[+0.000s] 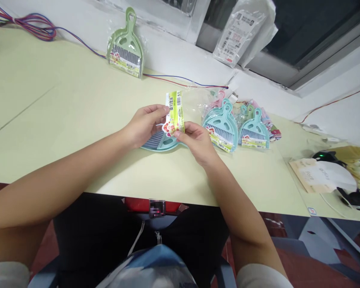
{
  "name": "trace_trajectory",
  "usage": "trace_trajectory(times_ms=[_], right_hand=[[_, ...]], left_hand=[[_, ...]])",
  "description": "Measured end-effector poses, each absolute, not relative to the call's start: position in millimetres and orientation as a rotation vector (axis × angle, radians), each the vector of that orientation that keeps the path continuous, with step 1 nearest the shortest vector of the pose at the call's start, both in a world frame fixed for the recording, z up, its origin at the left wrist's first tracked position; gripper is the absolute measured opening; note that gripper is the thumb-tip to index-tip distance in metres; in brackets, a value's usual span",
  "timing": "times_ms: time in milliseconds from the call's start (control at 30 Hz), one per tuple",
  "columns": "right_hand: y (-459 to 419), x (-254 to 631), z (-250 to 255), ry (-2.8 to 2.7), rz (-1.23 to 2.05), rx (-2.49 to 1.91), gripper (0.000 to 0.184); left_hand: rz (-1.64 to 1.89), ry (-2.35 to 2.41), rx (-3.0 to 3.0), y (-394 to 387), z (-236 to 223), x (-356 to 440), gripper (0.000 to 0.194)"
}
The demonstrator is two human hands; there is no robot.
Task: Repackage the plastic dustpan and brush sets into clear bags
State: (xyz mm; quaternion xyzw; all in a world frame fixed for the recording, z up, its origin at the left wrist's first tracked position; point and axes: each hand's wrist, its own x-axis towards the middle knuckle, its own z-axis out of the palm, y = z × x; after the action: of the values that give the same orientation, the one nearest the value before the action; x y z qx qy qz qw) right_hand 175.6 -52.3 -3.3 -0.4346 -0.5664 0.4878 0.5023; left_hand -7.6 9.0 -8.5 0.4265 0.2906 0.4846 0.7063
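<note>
Pale yellow table [63, 108] spreads all around the blue dustpan set [156, 142], and a white wall [168, 46] runs beyond it. That set lies flat, partly covered, just beneath both hands. From the set's left side, the left hand [147, 124] pinches the left edge of a printed card [175, 110] between thumb and fingers; from its right side, the right hand [198, 144] pinches the card's lower right corner. The card is held up just above the set, hiding some of it. Handling it well probably means light grips at the margins, even tension so it does not crease, and thumbs clear of the print. Counted by size: one white parcel bag [237, 34], beyond the set to its right; one green wrapped set [126, 56], beyond it to the left; two blue wrapped sets [220, 129] plainly seen to its right, with pink pieces [221, 96] and green pieces [251, 111] behind them too overlapped to count; one blue dustpan set; one card over it.
</note>
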Motion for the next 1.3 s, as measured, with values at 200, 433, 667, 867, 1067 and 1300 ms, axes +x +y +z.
trace_trajectory(times_ms=[200, 433, 667, 867, 1067, 1300], right_hand=[[-51, 173, -7, -1.362, 1.164, -1.066, 0.040], [-49, 175, -14, -1.423, 1.151, -1.033, 0.027], [-46, 180, -19, -1.505, 1.155, -1.000, 0.031], [-45, 175, -19, -1.483, 1.101, -0.984, 0.050], [-43, 173, -25, -1.490, 1.093, -0.979, 0.035], [-43, 186, -25, -1.704, 1.096, -1.006, 0.023]], left_hand=[[1.035, 0.639, 0.982, 5, -9, -6, 0.025], [1.056, 0.668, 0.920, 7, -6, -8, 0.017], [1.063, 0.650, 0.879, 10, -6, -9, 0.014], [1.080, 0.671, 0.879, 5, -6, -5, 0.015], [1.083, 0.692, 0.876, 4, -7, -4, 0.016], [1.090, 0.708, 0.875, 10, -7, -9, 0.015]])
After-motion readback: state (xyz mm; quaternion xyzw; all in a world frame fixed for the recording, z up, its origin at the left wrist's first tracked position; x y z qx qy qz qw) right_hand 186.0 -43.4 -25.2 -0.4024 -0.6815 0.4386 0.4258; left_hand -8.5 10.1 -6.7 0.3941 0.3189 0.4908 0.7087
